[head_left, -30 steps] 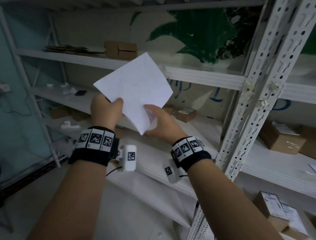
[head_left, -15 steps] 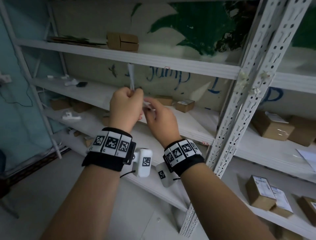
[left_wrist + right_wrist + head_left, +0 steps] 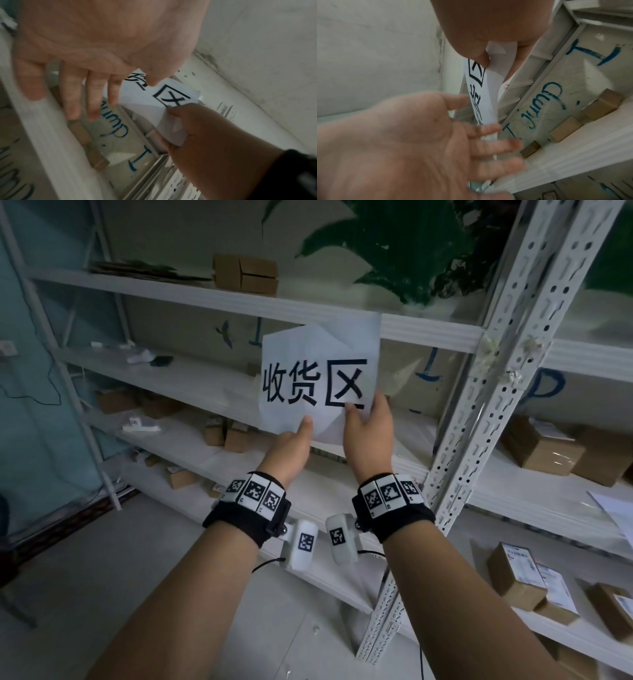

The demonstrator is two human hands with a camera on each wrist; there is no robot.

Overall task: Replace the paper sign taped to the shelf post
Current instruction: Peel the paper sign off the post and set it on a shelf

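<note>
Both hands hold paper sign [image 3: 318, 374] up left of shelf post [image 3: 493, 405]: right hand [image 3: 368, 433] pinches bottom corner, left hand [image 3: 291, 446] thumb on bottom edge, fingers spread straight.

Right hand [image 3: 488, 33] at twelve o'clock pinched white paper sign [image 3: 486, 86], black characters showing. Left hand [image 3: 412, 142] at seven o'clock, fingers spread. Cardboard boxes [image 3: 565, 128] at four o'clock.

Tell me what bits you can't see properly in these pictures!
- Paper sign: its bottom edge hides behind both hands in the head view.
- Left hand: fingers hidden behind the sign there; blurred in both wrist views.
- Parcel labels: too small to read.
- Shelf post: top cut off by the edge.
</note>
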